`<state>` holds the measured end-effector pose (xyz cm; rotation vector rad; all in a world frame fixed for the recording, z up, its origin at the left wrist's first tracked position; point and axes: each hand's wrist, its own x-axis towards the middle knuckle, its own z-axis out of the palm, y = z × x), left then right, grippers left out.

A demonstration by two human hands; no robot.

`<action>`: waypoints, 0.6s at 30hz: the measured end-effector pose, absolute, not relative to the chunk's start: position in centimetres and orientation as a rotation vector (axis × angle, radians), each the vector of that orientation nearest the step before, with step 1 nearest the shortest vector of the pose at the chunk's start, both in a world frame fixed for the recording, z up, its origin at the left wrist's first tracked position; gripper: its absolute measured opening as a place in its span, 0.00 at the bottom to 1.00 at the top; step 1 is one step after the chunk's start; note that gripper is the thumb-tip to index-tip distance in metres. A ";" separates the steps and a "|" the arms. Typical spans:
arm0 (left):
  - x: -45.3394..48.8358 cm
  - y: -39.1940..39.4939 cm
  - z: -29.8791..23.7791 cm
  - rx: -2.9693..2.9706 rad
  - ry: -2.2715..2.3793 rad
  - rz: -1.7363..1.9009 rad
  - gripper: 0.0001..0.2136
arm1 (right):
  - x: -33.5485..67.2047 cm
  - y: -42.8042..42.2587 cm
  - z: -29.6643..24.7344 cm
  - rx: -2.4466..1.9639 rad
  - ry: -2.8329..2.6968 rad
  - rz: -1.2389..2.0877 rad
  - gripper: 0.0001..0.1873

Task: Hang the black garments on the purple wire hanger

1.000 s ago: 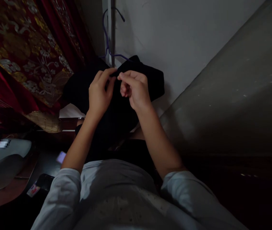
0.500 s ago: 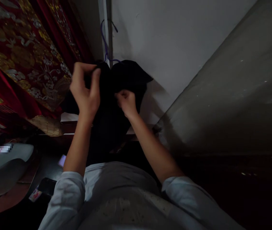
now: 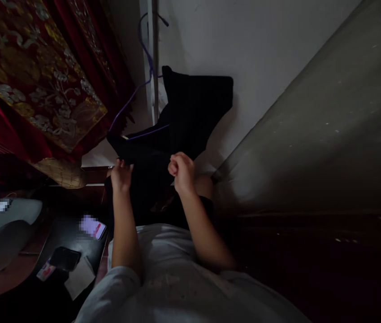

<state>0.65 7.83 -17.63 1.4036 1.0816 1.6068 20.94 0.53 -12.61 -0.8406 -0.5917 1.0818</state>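
A black garment (image 3: 199,96) hangs on a thin purple wire hanger (image 3: 150,63), hooked beside a pale vertical pole. Its right shoulder is spread out against the wall, while the left side droops lower and the hanger's left arm shows bare above it. My left hand (image 3: 122,175) is at the lower left of the cloth, with its fingers bent onto the fabric. Closed in a fist, my right hand (image 3: 183,172) grips the front of the garment near its middle. Dark cloth hides the folds between the two hands.
A red cloth with gold and silver embroidery (image 3: 59,80) hangs at left. On a dark surface below lie a lit phone (image 3: 93,228), a black item (image 3: 65,259) and a pale paper (image 3: 79,277). A grey panel (image 3: 311,148) slants along the right wall.
Both hands have moved down, and the left hand has come off its raised pinch near the hanger. The garment has spread open, its right shoulder wider, exposing the hanger's left arm.
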 end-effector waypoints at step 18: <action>4.7 3.5 -15.3 1.358 1.040 1.537 0.14 | 24.4 -0.1 -14.6 -1.096 -0.878 1.250 0.17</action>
